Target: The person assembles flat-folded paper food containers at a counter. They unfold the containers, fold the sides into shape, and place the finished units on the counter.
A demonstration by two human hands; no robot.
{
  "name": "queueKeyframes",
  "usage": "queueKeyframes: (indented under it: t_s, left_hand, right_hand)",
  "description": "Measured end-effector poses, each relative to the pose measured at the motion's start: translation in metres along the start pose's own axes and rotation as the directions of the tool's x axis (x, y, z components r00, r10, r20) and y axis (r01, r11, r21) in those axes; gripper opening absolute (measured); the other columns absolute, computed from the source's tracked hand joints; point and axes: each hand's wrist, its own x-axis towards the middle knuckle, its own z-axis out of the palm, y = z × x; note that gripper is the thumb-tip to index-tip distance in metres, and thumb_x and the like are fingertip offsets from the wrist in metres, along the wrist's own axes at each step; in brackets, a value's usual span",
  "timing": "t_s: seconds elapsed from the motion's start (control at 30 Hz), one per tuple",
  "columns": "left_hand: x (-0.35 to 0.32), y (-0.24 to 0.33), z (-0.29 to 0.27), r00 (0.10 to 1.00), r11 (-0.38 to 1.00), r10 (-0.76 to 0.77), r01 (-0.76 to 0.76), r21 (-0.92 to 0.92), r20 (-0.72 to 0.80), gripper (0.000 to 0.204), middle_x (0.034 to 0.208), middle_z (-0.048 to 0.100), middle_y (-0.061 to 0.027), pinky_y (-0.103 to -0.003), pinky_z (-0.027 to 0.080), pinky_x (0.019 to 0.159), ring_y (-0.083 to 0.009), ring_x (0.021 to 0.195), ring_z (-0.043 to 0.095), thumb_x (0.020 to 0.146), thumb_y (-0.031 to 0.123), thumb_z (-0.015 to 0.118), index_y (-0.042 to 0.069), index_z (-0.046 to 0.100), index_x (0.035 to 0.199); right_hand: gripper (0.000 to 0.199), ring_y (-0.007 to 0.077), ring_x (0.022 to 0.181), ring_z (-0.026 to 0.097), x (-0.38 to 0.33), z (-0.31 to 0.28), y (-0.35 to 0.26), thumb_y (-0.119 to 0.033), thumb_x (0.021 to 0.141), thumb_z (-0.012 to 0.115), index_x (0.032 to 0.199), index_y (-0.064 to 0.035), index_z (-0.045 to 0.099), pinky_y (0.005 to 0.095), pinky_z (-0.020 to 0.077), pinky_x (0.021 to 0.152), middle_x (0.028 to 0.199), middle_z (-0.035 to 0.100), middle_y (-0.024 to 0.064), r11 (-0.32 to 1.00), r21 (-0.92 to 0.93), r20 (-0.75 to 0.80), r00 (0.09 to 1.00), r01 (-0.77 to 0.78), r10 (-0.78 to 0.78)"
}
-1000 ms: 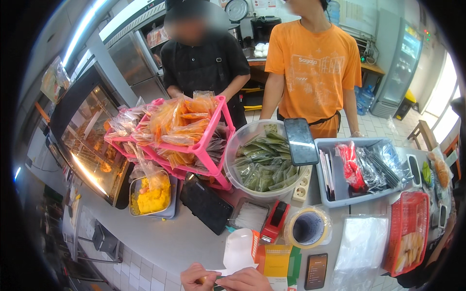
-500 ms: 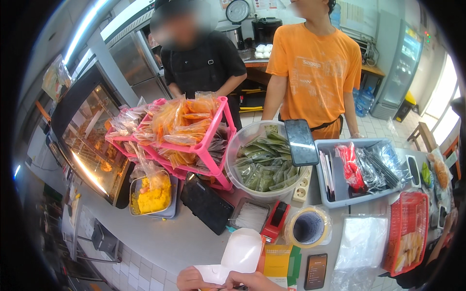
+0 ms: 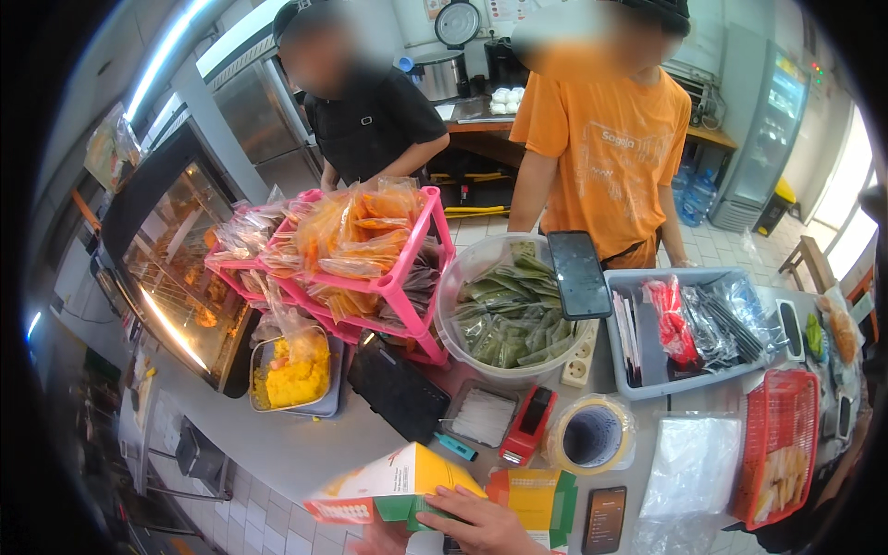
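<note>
A cardboard food box (image 3: 407, 481) in white, yellow, orange and green is tilted up at the front edge of the counter. My right hand (image 3: 476, 518) grips its green and yellow end, fingers laid over the panel. Under the box, my left hand (image 3: 381, 538) holds it from below; that hand is blurred and its fingers are mostly hidden. Just right of the box lies another yellow and green carton (image 3: 532, 499), partly covered by my right hand. Behind them are a small teal tool (image 3: 456, 447), a red stapler-like device (image 3: 528, 427) and a tape roll (image 3: 592, 435).
A pink rack (image 3: 407, 296) of bagged sauces, a tub (image 3: 453, 356) of green packets and a blue-grey tray (image 3: 647, 384) line the far side. Phones, clear bags (image 3: 684, 462) and a red basket (image 3: 786, 407) lie right. Two people stand across the counter.
The box was standing with its pale inside and raised lid showing; now it is turned, printed sides outward. My right hand has moved onto its end. The two people have shifted and leaned.
</note>
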Motion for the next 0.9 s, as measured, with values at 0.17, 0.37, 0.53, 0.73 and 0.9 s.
queueKeyframes:
  t_s: [0.17, 0.37, 0.53, 0.73, 0.9]
  left_hand:
    - [0.005, -0.005, -0.009, 0.964, 0.879, -0.049, 0.166, 0.447, -0.261, 0.043, 0.105, 0.061, -0.0095, -0.032, 0.049, 0.08, -0.0174, 0.096, 0.058, 0.082, 0.025, 0.073, -0.001, 0.057, 0.111]
    - [0.004, -0.02, -0.02, 0.906, 0.625, 0.42, -0.325, 0.71, 0.045, 0.019, 0.089, 0.056, -0.0035, -0.028, 0.047, 0.072, -0.0127, 0.079, 0.051, 0.08, -0.001, 0.065, 0.0, 0.056, 0.096]
    - [0.013, -0.013, -0.041, 0.982, 0.498, 0.118, -0.188, 0.847, 0.148, 0.045, 0.112, 0.056, -0.0165, -0.04, 0.046, 0.086, -0.0253, 0.102, 0.055, 0.082, 0.022, 0.067, -0.003, 0.051, 0.117]
    - [0.023, -0.013, -0.026, 0.962, 0.461, 0.134, -0.272, 0.844, 0.237, 0.043, 0.112, 0.056, -0.0163, -0.041, 0.045, 0.086, -0.0264, 0.102, 0.054, 0.081, 0.021, 0.066, -0.002, 0.053, 0.115]
    - [0.032, -0.01, -0.016, 0.955, 0.45, 0.126, -0.296, 0.843, 0.268, 0.041, 0.111, 0.056, -0.0161, -0.041, 0.045, 0.087, -0.0274, 0.102, 0.054, 0.081, 0.02, 0.066, 0.0, 0.055, 0.114]
  right_hand:
    - [0.032, 0.0261, 0.094, 0.065, -0.007, -0.002, -0.002, -0.001, 0.078, 0.063, 0.11, -0.0073, 0.067, 0.0325, 0.0532, 0.079, 0.107, 0.066, 0.0108, 0.966, 0.067, 0.0, 0.969, -0.248, 0.249]
    - [0.021, 0.0203, 0.081, 0.067, -0.012, 0.006, -0.001, -0.008, 0.079, 0.068, 0.1, -0.0056, 0.07, 0.0294, 0.0529, 0.07, 0.092, 0.069, 0.0095, 0.807, 0.369, -0.051, 0.857, -0.461, 0.513]
    - [0.017, 0.0199, 0.077, 0.066, -0.013, 0.005, 0.004, -0.009, 0.08, 0.068, 0.096, -0.0032, 0.07, 0.0275, 0.0518, 0.066, 0.092, 0.069, 0.0125, 0.717, 0.445, -0.073, 0.776, -0.537, 0.626]
    - [0.018, 0.0255, 0.086, 0.067, -0.011, 0.019, -0.005, -0.01, 0.079, 0.069, 0.096, -0.0034, 0.069, 0.032, 0.055, 0.072, 0.101, 0.067, 0.0113, 0.964, 0.046, -0.207, 0.941, -0.264, 0.267]
    - [0.017, 0.0276, 0.096, 0.065, -0.009, 0.014, -0.003, -0.012, 0.078, 0.071, 0.093, -0.0041, 0.069, 0.0343, 0.0536, 0.079, 0.107, 0.065, 0.0113, 0.929, 0.212, -0.116, 0.936, -0.304, 0.332]
